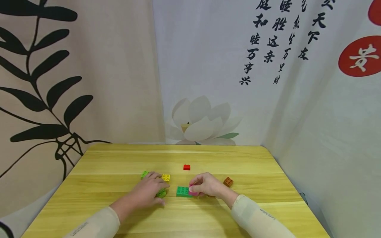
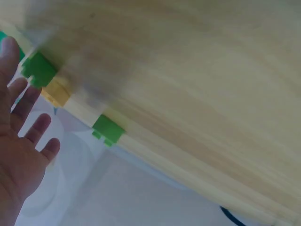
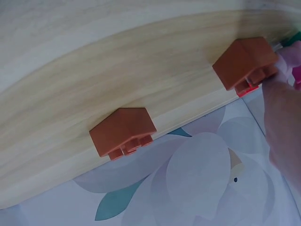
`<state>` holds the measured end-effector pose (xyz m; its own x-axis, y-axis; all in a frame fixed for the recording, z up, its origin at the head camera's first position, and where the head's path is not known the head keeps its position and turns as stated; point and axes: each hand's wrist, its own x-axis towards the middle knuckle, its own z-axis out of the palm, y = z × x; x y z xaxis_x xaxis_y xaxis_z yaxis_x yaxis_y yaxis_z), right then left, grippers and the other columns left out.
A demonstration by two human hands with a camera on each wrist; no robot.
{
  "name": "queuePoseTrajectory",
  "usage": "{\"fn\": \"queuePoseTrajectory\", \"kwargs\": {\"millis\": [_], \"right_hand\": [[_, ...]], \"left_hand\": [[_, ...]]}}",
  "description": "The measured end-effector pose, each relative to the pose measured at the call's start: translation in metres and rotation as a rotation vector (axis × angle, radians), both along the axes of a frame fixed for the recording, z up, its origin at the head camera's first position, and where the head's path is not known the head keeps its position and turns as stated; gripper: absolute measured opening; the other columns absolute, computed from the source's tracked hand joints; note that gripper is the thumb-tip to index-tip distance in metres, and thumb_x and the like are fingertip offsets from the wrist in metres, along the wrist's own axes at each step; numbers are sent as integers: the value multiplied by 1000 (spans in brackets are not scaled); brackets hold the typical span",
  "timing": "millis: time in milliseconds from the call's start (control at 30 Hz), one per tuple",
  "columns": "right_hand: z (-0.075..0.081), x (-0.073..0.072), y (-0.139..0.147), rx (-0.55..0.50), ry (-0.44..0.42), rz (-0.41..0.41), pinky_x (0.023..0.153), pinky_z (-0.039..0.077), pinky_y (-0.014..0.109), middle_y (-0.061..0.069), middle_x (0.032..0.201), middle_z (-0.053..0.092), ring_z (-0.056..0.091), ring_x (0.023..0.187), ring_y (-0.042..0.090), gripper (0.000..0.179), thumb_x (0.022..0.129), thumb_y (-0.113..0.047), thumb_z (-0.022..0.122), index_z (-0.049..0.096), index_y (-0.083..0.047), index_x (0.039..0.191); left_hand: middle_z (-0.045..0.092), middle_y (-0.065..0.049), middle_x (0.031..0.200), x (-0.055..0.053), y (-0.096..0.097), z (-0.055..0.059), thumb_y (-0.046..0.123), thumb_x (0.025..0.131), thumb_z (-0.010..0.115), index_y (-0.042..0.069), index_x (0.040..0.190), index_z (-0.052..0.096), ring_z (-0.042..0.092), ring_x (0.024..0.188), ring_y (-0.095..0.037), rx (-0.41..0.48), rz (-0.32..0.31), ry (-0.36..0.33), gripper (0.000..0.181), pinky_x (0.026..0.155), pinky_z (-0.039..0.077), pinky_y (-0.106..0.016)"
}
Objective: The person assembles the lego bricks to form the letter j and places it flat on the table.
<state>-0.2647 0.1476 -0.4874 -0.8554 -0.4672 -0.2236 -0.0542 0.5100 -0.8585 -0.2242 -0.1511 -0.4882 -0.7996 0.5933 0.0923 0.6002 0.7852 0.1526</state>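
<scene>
My right hand (image 1: pixel 208 185) pinches a pink brick (image 1: pixel 192 191) between thumb and fingers, at the right end of a longer green brick (image 1: pixel 183 191) lying studs up. The right wrist view catches just a sliver of the pink brick (image 3: pixel 297 77) beside the hand (image 3: pixel 284 122). Over on the left, my left hand (image 1: pixel 148 189) reaches over a lime green brick (image 1: pixel 161 193), partly covering it. Its fingers are spread and loose in the left wrist view, with the fingertips close to a green brick (image 2: pixel 40 70) and a yellow brick (image 2: pixel 56 94).
Another lime brick (image 1: pixel 144 174) and the yellow brick (image 1: pixel 166 178) lie beyond my left hand. A red brick (image 1: pixel 186 167) is farther back. One brown brick (image 1: pixel 228 181) sits right of my right hand; the right wrist view has a second brown brick (image 3: pixel 244 61) near it.
</scene>
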Motion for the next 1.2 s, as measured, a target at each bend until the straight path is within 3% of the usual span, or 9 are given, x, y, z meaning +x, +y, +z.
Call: {"fn": "queuePoseTrajectory", "kwargs": {"millis": [200, 400, 500, 767, 1000, 1200], "right_hand": [[-1, 0, 2, 2, 0, 3, 73, 64, 37, 0, 92, 77, 73, 80, 17, 23, 97, -23, 81, 78, -7, 114], [-2, 0, 0, -5, -8, 8, 74, 64, 38, -1, 93, 78, 73, 80, 16, 23, 98, -22, 80, 77, -6, 114], [0, 0, 0, -7, -8, 8, 74, 64, 38, -1, 93, 78, 73, 80, 15, 23, 98, -21, 81, 77, -6, 114], [1, 0, 1, -2, -4, 3, 75, 64, 39, 0, 94, 78, 73, 81, 17, 24, 98, -22, 80, 78, -6, 115], [-2, 1, 1, -2, 0, 7, 75, 64, 40, 0, 96, 78, 73, 80, 17, 21, 98, -24, 81, 78, -9, 112], [-1, -1, 3, 0, 2, 4, 75, 64, 38, 0, 95, 78, 72, 80, 15, 18, 98, -23, 80, 78, -11, 110]], "left_hand": [[77, -4, 126, -2, -1, -11, 39, 81, 90, 15, 124, 78, 64, 128, -32, -9, 10, 58, 50, 118, 45, -58], [77, -5, 122, -2, 3, -13, 38, 81, 91, 14, 123, 79, 65, 119, -26, -3, 128, 53, 49, 112, 51, -51], [77, -5, 121, -2, 8, -11, 35, 83, 91, 14, 121, 79, 66, 117, -25, -2, 153, 57, 45, 111, 52, -49], [78, 3, 116, -9, 36, -2, 26, 85, 90, 16, 126, 76, 65, 109, -20, 147, 75, 88, 44, 97, 56, -44], [79, 7, 107, -12, 51, -5, 25, 84, 91, 20, 108, 78, 61, 103, -15, 123, 9, 100, 28, 96, 52, -40], [80, 6, 107, -12, 53, -4, 24, 83, 91, 21, 105, 76, 62, 102, -15, 119, -3, 118, 26, 97, 51, -41]]}}
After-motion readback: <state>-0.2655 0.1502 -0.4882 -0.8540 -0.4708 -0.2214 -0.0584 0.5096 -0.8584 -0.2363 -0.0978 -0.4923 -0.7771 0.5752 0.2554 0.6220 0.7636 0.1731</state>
